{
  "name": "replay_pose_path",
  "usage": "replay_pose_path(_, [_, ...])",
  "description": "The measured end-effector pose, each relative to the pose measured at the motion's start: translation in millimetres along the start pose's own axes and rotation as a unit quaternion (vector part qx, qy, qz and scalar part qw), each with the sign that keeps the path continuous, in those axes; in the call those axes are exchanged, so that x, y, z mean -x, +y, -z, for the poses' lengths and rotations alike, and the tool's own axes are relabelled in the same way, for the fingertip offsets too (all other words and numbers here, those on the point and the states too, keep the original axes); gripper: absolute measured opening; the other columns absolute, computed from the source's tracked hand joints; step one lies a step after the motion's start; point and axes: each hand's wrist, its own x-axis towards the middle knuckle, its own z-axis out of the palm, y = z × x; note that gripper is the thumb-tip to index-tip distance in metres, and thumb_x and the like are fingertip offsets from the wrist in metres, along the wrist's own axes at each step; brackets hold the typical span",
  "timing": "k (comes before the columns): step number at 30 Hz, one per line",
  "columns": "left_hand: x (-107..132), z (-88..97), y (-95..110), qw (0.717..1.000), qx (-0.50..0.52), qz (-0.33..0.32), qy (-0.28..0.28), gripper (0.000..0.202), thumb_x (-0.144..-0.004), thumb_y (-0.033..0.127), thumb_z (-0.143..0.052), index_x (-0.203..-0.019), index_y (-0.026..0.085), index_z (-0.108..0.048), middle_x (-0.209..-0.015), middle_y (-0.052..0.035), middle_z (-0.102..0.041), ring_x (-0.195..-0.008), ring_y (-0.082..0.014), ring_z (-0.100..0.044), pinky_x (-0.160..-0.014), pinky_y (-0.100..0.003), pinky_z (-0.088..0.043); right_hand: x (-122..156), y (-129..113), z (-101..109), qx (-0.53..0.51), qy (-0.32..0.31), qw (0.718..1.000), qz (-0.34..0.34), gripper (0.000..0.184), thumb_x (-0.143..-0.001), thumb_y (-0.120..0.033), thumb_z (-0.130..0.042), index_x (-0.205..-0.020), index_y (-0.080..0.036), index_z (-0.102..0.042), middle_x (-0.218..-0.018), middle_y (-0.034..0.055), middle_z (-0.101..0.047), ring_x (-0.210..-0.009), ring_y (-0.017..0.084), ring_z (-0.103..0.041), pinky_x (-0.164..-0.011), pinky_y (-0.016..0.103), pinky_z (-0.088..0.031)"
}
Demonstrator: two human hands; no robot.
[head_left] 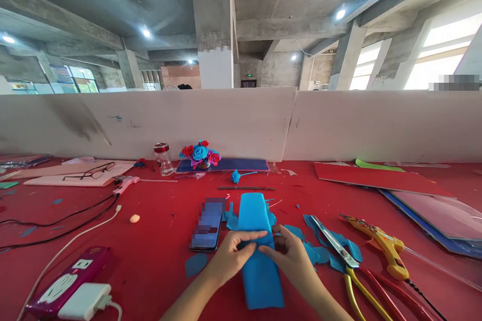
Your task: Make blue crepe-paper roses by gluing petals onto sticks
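Note:
A folded strip of bright blue paper (pixel 258 213) lies lengthwise in front of me on the red table. My left hand (pixel 235 251) grips it from the left side, index finger stretched across its middle and thumb just below. From the right, my right hand (pixel 289 251) pinches the same part, its thumb almost meeting the left one. Cut blue paper scraps (pixel 318 253) lie around the strip. A phone (pixel 207 225) rests left of it. Right of my right hand are scissors (pixel 339 248) with red and yellow handles.
A yellow glue gun (pixel 380 246) lies beyond the scissors. A blue paper flower (pixel 235 176), a flower bouquet (pixel 201 154) and a glass jar (pixel 163 159) stand or lie farther back. At left are a purple power strip (pixel 70 278) and cables. A white partition (pixel 150 115) borders the table.

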Motion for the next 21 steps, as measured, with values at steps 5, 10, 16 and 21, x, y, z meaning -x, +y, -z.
replay_pose_path(5, [-2, -0.4, -6, 0.999, 0.025, -0.005, 0.019, 0.033, -0.077, 0.034, -0.06, -0.108, 0.026, -0.064, -0.119, -0.002, -0.06, -0.114, -0.0259, -0.051, -0.098, -0.041, -0.039, 3, -3, -4, 0.042, 0.019, 0.998, 0.038, 0.033, -0.07, -0.038, -0.065, -0.089, -0.019, -0.046, -0.058, -0.0039, -0.056, -0.052, 0.012, -0.046, -0.048, 0.023, -0.036])
replay_pose_path(10, [-2, 1.6, -7, 0.999, 0.049, 0.007, 0.017, 0.035, -0.074, 0.034, -0.062, -0.108, 0.026, -0.064, -0.12, -0.0025, -0.059, -0.114, -0.0277, -0.05, -0.096, -0.044, -0.041, 3, -6, -1, 0.101, 0.006, 0.993, 0.067, 0.025, -0.075, -0.039, -0.058, -0.089, -0.019, -0.05, -0.065, 0.0005, -0.063, -0.056, 0.014, -0.053, -0.051, 0.024, -0.04])
replay_pose_path(16, [-2, 5.8, -8, 0.997, 0.057, 0.036, 0.03, 0.04, -0.074, 0.033, -0.063, -0.112, 0.024, -0.061, -0.124, -0.0043, -0.056, -0.114, -0.0283, -0.05, -0.097, -0.044, -0.04, 7, -8, 85, 0.415, 0.15, 0.89, 0.114, 0.023, -0.078, -0.036, -0.046, -0.083, -0.023, -0.063, -0.074, 0.0067, -0.066, -0.062, 0.019, -0.06, -0.057, 0.029, -0.043])
replay_pose_path(21, [-1, 5.4, -5, 0.997, 0.045, 0.023, 0.063, 0.039, -0.074, 0.029, -0.064, -0.113, 0.027, -0.061, -0.128, -0.0022, -0.053, -0.119, -0.0267, -0.046, -0.1, -0.041, -0.037, 47, 27, 167, 0.508, 0.193, 0.839, -0.02, 0.025, -0.058, -0.037, -0.058, -0.037, -0.027, -0.053, -0.041, 0.0101, -0.054, -0.033, 0.021, -0.05, -0.037, 0.033, -0.028])
